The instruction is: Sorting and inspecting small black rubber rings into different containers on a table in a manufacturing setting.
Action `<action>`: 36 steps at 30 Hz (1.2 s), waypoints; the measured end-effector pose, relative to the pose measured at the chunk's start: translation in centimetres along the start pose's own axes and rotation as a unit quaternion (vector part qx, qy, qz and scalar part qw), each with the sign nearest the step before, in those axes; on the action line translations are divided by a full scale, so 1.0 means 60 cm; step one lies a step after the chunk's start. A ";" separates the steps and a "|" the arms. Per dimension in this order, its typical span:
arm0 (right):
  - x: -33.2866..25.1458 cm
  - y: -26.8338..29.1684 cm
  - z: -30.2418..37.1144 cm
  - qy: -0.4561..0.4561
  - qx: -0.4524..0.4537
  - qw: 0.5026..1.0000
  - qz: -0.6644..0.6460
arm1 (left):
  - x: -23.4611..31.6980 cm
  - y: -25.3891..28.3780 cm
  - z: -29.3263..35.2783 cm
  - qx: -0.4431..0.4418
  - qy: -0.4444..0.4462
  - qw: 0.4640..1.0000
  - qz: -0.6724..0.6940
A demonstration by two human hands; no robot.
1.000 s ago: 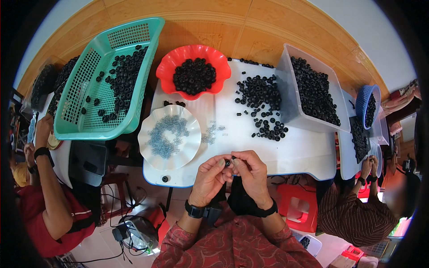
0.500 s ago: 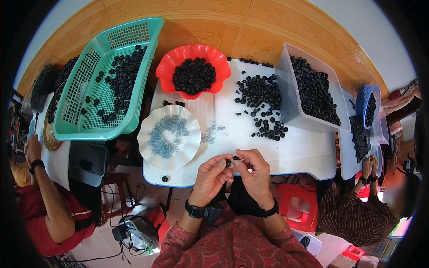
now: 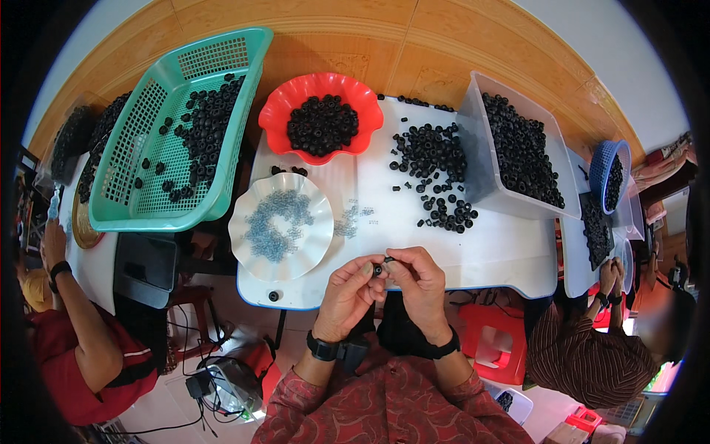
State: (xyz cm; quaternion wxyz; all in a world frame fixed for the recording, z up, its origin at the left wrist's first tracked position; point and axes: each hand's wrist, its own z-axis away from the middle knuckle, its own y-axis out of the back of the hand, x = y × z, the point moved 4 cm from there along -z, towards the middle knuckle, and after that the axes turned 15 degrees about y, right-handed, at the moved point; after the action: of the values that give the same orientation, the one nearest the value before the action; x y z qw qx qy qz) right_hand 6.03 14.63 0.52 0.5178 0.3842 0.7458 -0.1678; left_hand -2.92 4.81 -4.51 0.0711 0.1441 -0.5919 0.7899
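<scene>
Close to the table's front edge, my left hand (image 3: pixel 346 297) pinches a small round black part (image 3: pixel 378 271) between thumb and fingers. My right hand (image 3: pixel 418 290) is right beside it, its thumb and forefinger closed on a smaller black piece (image 3: pixel 388 260) at the top of that part. Fingers partly hide both pieces, and I cannot tell whether they are joined. Ahead and to the left lies a white wavy-rimmed plate (image 3: pixel 320 248) of tiny bluish, see-through pieces (image 3: pixel 275 229). Some of these pieces are scattered on the table beside it. A single black part (image 3: pixel 274 296) rests near the front-left edge.
A red wavy bowl (image 3: pixel 272 122) of black parts stands behind the plate. Loose black parts (image 3: pixel 429 152) spread beside a clear bin (image 3: pixel 477 181). At left is a green basket (image 3: pixel 140 218). People work on both sides; a red stool (image 3: pixel 494 344) is at right.
My right hand has shifted slightly left, bringing the smaller black piece closer against the round part. My left hand keeps its pinch almost unmoved.
</scene>
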 end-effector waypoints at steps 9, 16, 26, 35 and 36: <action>-0.019 -0.008 0.002 -0.054 -0.013 0.997 -0.056 | 0.003 -0.006 0.006 0.004 0.011 0.999 0.038; -0.033 -0.011 0.005 -0.041 -0.026 0.997 -0.062 | -0.001 -0.001 0.006 -0.004 -0.016 0.997 0.073; -0.063 -0.015 -0.001 0.026 -0.057 0.998 0.030 | -0.005 -0.012 0.009 0.024 -0.022 0.999 0.031; -0.062 -0.014 0.000 0.027 -0.073 0.996 0.052 | -0.008 -0.008 0.006 0.049 -0.051 0.997 -0.017; -0.057 -0.012 0.001 0.016 -0.073 0.997 0.027 | -0.009 -0.007 0.006 0.041 -0.043 0.998 -0.010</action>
State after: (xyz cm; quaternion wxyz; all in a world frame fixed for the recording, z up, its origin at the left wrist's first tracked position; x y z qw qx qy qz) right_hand 6.08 12.77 3.45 0.5367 0.3684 0.7534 -0.0927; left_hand -2.23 4.63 -4.23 0.0475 0.1864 -0.5597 0.8061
